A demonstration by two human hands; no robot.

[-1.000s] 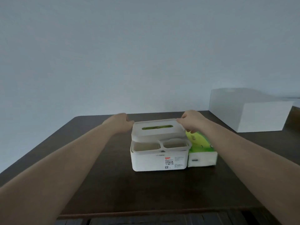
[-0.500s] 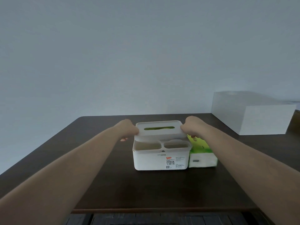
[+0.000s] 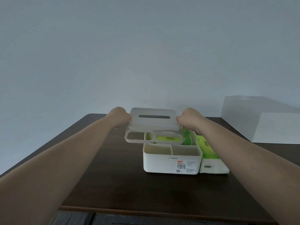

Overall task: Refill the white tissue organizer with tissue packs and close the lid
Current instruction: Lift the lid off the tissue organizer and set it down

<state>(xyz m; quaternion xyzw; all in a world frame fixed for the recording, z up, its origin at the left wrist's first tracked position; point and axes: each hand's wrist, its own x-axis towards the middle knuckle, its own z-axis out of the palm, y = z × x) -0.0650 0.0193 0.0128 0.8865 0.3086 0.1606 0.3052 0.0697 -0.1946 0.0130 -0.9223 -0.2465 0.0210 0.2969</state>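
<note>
The white tissue organizer (image 3: pixel 172 163) stands on the dark table, open on top, with two small front compartments. Its white lid (image 3: pixel 153 125), with a long slot and two cut-out openings, hangs in the air just above and to the left of the box. My left hand (image 3: pixel 119 116) grips the lid's left end and my right hand (image 3: pixel 189 118) grips its right end. A green tissue pack (image 3: pixel 168 138) lies inside the rear compartment, seen through a lid opening. A second green-and-white tissue pack (image 3: pixel 211 158) lies on the table against the organizer's right side.
A large white box (image 3: pixel 263 120) sits at the table's back right. The dark wooden table (image 3: pixel 113 184) stretches to the left and front of the organizer; its front edge is near the bottom of the view. A plain wall lies behind.
Both hands have lifted the lid off the organizer, raising it and shifting it left. The tissue pack inside now shows. The camera has tilted, so the scene sits lower in view.
</note>
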